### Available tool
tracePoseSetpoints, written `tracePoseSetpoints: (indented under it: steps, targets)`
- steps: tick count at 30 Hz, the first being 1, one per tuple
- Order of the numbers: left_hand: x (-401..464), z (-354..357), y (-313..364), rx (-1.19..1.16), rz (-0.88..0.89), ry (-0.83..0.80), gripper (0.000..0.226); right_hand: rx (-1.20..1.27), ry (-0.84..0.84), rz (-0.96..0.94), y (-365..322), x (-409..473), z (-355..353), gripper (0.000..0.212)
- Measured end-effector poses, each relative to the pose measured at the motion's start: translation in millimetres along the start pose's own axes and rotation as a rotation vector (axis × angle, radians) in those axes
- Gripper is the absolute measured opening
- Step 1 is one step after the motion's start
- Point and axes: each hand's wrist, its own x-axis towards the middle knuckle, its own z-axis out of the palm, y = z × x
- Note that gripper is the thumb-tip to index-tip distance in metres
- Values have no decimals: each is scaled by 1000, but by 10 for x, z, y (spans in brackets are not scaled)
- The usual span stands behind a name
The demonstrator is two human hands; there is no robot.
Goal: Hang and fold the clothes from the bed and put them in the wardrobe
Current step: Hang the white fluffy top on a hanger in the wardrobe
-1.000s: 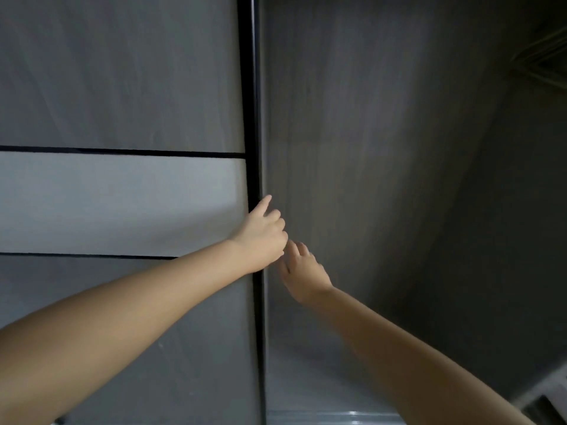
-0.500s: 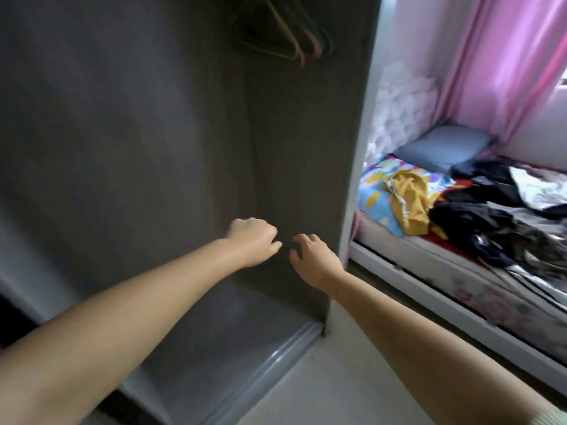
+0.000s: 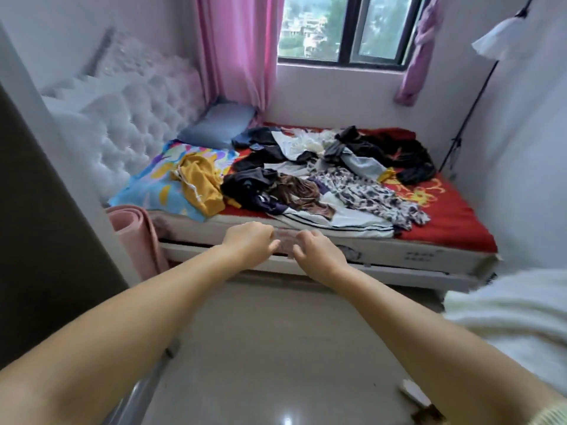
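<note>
Progress: the task looks to be at its very start; the whole pile of clothes [image 3: 322, 176] lies unsorted on the bed [image 3: 429, 256], and I judge that nothing is folded or hung yet.
Left to do: every garment must be picked, folded or hung, and carried to the wardrobe [image 3: 46, 216], whose dark side panel shows at the left edge.
Left hand [image 3: 250, 245]: stretched toward the bed edge, fingers loosely curled, holding nothing.
Right hand [image 3: 317, 251]: just beside the left one, fingers also relaxed and bent, nothing in it.
Nearest garments: a white piece with dark stripes [image 3: 334, 222] hangs over the mattress edge, near both hands; a mustard yellow garment [image 3: 201, 182] lies crumpled on a colourful pillow [image 3: 153, 185].
Textures: a leopard-print fabric [image 3: 368, 191] looks thin and soft; the black clothes [image 3: 395, 151] are bunched in heavy folds; the red bedsheet [image 3: 445, 216] is flat.
Surroundings: a tufted white headboard [image 3: 144, 118], a pink curtain [image 3: 242, 47], a rolled pink mat [image 3: 135, 234] between wardrobe and bed.
</note>
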Motion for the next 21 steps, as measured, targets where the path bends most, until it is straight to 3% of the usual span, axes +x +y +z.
tracePoseSetpoints:
  steps: [6,15,21]
  targets:
    - [640,283,906,19,220,-112,34,14,113,218,839,-215,-380,36]
    - [1127,462,2399,-48,772,-230,36,6,429,640,1710,-1133,-1112,38]
    - [882,742,3188,-148,889,-356,49,-199,440,973,2157,-2022,-1228,53]
